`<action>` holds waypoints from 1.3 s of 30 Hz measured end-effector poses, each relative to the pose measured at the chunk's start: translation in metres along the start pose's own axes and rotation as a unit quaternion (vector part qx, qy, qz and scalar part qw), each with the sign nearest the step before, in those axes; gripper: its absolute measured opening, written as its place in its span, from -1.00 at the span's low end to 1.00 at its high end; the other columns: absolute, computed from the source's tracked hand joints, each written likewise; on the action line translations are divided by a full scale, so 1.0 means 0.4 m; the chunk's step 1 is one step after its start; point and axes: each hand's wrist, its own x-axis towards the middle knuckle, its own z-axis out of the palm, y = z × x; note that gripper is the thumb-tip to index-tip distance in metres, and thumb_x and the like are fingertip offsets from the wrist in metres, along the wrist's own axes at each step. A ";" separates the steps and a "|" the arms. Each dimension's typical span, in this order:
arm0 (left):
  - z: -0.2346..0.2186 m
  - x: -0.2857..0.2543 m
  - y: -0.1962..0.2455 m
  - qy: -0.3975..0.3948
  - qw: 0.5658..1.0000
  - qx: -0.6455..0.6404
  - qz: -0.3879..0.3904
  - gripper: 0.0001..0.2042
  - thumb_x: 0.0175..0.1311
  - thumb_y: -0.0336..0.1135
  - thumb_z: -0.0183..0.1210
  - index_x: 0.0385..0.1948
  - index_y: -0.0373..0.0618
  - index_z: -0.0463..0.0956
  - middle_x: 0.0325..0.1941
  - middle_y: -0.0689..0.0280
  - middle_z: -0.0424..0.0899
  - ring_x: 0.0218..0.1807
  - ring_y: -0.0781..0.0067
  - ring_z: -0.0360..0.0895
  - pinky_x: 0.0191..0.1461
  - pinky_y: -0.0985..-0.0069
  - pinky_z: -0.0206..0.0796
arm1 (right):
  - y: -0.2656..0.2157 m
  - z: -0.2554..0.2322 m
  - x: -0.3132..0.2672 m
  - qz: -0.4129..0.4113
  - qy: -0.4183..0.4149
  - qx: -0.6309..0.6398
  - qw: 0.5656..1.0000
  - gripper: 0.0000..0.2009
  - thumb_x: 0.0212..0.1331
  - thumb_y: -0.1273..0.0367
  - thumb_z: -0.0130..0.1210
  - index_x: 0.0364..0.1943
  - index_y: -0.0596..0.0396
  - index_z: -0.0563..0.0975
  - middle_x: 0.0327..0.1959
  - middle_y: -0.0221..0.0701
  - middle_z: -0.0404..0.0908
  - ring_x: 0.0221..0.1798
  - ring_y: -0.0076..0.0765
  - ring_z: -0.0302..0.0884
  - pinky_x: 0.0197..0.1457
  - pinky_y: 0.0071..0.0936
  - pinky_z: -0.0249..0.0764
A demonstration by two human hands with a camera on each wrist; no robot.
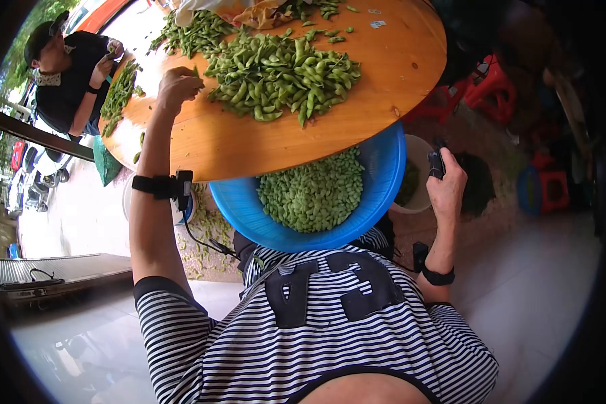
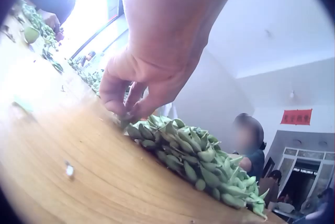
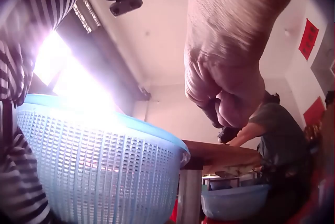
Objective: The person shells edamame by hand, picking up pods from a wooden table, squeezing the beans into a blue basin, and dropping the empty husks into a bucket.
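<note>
My left hand (image 1: 180, 86) is over the wooden table, at the left edge of a heap of green soybean pods (image 1: 283, 77). In the left wrist view its thumb and fingertips (image 2: 125, 113) come together on a pod at the heap's edge, mostly hidden by the fingers. Out to the right, beyond the blue basket, my right hand (image 1: 448, 183) grips a small black object (image 1: 437, 163). The fingers cover much of that object and I cannot tell its kind. Shelled green beans (image 1: 310, 192) lie in the blue basket (image 1: 239, 214), below the table edge.
More pods (image 1: 192, 37) lie farther back on the round wooden table (image 1: 262, 145). Across the left side sits another person (image 1: 71, 81) handling pods. A pale bucket (image 1: 421, 151) stands right of the basket, near red stools (image 1: 491, 94). Pods litter the floor (image 1: 212, 236).
</note>
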 end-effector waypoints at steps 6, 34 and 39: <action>0.013 -0.190 0.018 -0.048 0.972 -0.216 0.077 -0.87 0.12 -0.40 0.21 -0.35 -0.22 0.52 -0.45 0.34 0.59 -0.43 0.62 0.50 -0.36 0.65 0.36 | -0.028 -0.007 -0.007 0.007 -0.021 0.023 0.999 -0.68 -0.03 0.60 0.04 -0.10 0.26 0.49 -0.23 -0.03 0.57 -0.14 0.12 0.52 -0.10 -0.19 0.41; 0.411 -0.567 0.234 -0.163 0.913 -0.373 0.009 -0.87 0.19 -0.45 0.28 -0.28 -0.24 0.58 -0.46 0.49 0.58 -0.51 0.82 0.33 -0.48 0.77 0.17 | -0.212 0.053 -0.087 0.022 -0.293 0.524 0.799 -0.63 -0.01 0.62 -0.07 -0.05 0.28 0.53 -0.46 -0.48 0.51 -0.42 -0.71 0.37 -0.39 -0.70 0.33; 0.404 -0.561 0.223 -0.168 0.918 -0.360 -0.020 -0.87 0.16 -0.49 0.30 -0.29 -0.24 0.58 -0.45 0.48 0.59 -0.50 0.83 0.33 -0.46 0.76 0.19 | -0.210 0.050 -0.082 0.087 -0.353 0.576 0.733 -0.65 -0.06 0.57 -0.12 -0.14 0.24 0.56 -0.59 -0.56 0.38 -0.54 -0.77 0.26 -0.51 -0.74 0.18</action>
